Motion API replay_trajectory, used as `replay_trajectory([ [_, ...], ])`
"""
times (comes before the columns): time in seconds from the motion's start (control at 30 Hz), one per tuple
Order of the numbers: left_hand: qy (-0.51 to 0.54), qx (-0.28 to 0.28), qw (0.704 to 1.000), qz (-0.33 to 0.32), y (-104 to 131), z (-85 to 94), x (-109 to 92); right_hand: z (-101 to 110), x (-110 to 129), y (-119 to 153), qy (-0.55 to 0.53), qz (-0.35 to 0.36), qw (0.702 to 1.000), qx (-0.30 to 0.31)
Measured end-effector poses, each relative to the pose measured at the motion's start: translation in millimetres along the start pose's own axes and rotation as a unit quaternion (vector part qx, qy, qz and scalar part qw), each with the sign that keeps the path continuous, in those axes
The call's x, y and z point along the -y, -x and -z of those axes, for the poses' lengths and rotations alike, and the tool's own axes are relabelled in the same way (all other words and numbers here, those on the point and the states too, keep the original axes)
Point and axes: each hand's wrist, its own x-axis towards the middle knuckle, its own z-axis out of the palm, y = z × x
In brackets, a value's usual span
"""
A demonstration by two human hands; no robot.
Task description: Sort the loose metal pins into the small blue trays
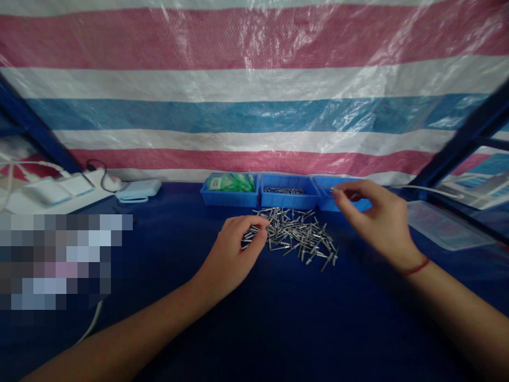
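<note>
A loose pile of silvery blind rivets [296, 231] lies on the dark blue table surface. My left hand [236, 249] rests at the pile's left edge, thumb and index finger curled into a pinch; whatever is between the tips is hidden. Over the right blue bin [324, 199], my right hand [374, 215] pinches thumb and index finger together. A small pale, shiny end shows at those fingertips, seemingly a rivet. The middle blue bin [288, 199] contains several rivets. In the left blue bin [230, 199] are green plastic packets [234, 182].
White power strips with plugs [71, 185] and a light blue case [139, 189] stand at the back left. At right lies a clear plastic lid [445, 225] near the blue frame. A striped sheet [254, 114] hangs behind the bins. A blurred patch covers the left side.
</note>
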Motion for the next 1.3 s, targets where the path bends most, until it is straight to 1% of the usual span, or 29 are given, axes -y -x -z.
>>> replay_trajectory([
  [0.03, -0.009, 0.007, 1.0, 0.001, -1, 0.6, 1, 0, -14, -4, 0.04, -0.02, 0.999, -0.025],
  [0.07, -0.02, 0.015, 1.0, 0.005, -1, 0.8, 2, -1, -28, -7, 0.081, -0.029, 0.996, -0.022],
  [0.13, -0.046, 0.026, 0.999, 0.013, -2, 0.7, 3, -2, -49, -10, 0.145, -0.028, 0.989, 0.004],
  [0.17, -0.063, 0.03, 0.997, 0.014, -2, 0.6, 4, -3, -55, -11, 0.161, -0.026, 0.987, 0.008],
  [0.23, -0.104, 0.037, 0.994, 0.008, -3, 1.2, 5, -5, -58, -10, 0.169, -0.014, 0.985, 0.012],
  [0.33, -0.164, 0.05, 0.985, -0.02, -7, 6.2, 9, -6, -43, -7, 0.135, 0.016, 0.99, 0.026],
  [0.47, -0.219, 0.091, 0.969, -0.063, -17, 20.9, 19, -8, -14, 0, 0.071, 0.042, 0.993, 0.081],
  [0.63, -0.246, 0.178, 0.951, -0.061, -21, 37.8, 29, -13, 11, 12, -0.009, 0.085, 0.985, 0.147],
  [0.73, -0.244, 0.202, 0.946, -0.061, -19, 40.5, 28, -14, 22, 18, -0.038, 0.094, 0.981, 0.167],
  [0.97, -0.271, 0.21, 0.933, -0.112, -15, 30.5, 19, -13, 42, 27, -0.083, 0.109, 0.971, 0.198],
  [1.1, -0.312, 0.2, 0.919, -0.131, -13, 26.5, 16, -15, 48, 30, -0.117, 0.106, 0.963, 0.22],
  [1.2, -0.353, 0.169, 0.914, -0.111, -13, 27.2, 13, -17, 50, 32, -0.14, 0.082, 0.959, 0.232],
  [1.27, -0.35, 0.133, 0.923, -0.088, -14, 28.0, 10, -17, 52, 32, -0.152, 0.073, 0.957, 0.236],
  [1.3, -0.329, 0.116, 0.934, -0.079, -14, 28.0, 8, -17, 52, 32, -0.157, 0.071, 0.956, 0.236],
])
